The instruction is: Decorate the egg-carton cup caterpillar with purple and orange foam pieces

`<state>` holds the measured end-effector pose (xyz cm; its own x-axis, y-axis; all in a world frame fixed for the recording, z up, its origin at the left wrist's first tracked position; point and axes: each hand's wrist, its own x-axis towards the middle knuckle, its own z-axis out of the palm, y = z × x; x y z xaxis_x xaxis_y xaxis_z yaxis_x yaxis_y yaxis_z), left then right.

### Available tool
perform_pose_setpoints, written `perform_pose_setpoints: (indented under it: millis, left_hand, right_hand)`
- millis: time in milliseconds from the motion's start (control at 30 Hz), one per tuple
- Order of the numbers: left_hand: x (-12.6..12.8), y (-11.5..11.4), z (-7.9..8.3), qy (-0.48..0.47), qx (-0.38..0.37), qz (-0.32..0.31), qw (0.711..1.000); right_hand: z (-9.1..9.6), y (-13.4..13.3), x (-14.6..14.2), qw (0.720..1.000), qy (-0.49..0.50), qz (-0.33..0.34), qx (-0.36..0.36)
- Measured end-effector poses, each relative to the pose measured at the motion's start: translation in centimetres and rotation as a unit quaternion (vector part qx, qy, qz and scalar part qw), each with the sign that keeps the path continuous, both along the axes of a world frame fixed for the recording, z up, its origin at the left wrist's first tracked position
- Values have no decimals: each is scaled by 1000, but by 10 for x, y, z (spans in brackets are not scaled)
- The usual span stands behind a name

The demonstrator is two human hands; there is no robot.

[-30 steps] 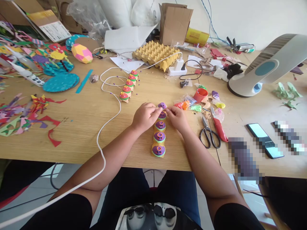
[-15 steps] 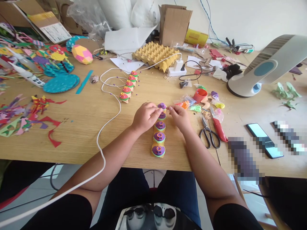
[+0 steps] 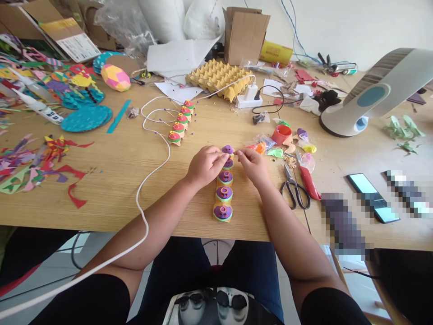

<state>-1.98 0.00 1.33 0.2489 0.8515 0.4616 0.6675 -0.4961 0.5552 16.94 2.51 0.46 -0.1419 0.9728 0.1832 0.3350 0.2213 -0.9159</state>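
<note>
A strip of egg-carton cups (image 3: 224, 178) runs away from me on the table, its tops covered in purple clay with small dark dots. The nearer cups carry orange rings and light-green edging; the farthest purple top shows no ring. My left hand (image 3: 206, 166) is closed at the strip's far end, thumb and forefinger pinched over the cups. From the other side, my right hand (image 3: 253, 164) is pinched beside the farthest cup, its fingertips close to the left ones. What either pinch holds is too small to make out.
Red-topped carton cups (image 3: 181, 122) stand farther back left, near a white cable (image 3: 138, 198). Scissors (image 3: 295, 189) and a red-handled knife (image 3: 308, 180) lie to my right, below clay packets and an orange tape roll (image 3: 282, 134). A yellow egg tray (image 3: 219, 76) sits behind.
Hardly anything differs. Both hands keep their pinched pose at the far end of the strip, and the view has shifted very slightly.
</note>
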Motion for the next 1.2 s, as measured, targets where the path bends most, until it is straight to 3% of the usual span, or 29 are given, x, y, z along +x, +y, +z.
perform_pose_setpoints:
  millis: [367, 600, 867, 1033, 1200]
  left_hand:
    - [-1, 2, -2, -65, 14, 7, 998]
    - [-5, 13, -15, -119, 68, 109, 985]
    - [-6, 19, -20, -65, 120, 131, 982]
    - [-6, 20, -21, -52, 120, 146, 981]
    - [-5, 19, -20, -67, 114, 152, 980]
  right_hand:
    - [1, -4, -3, 1000, 8, 22, -1]
    - [3, -5, 0, 1000, -9, -11, 7]
    - [-1, -7, -1, 988, -90, -32, 122]
    - [17, -1, 28, 965, -152, -164, 139]
    - [34, 19, 65, 895, -321, -308, 18]
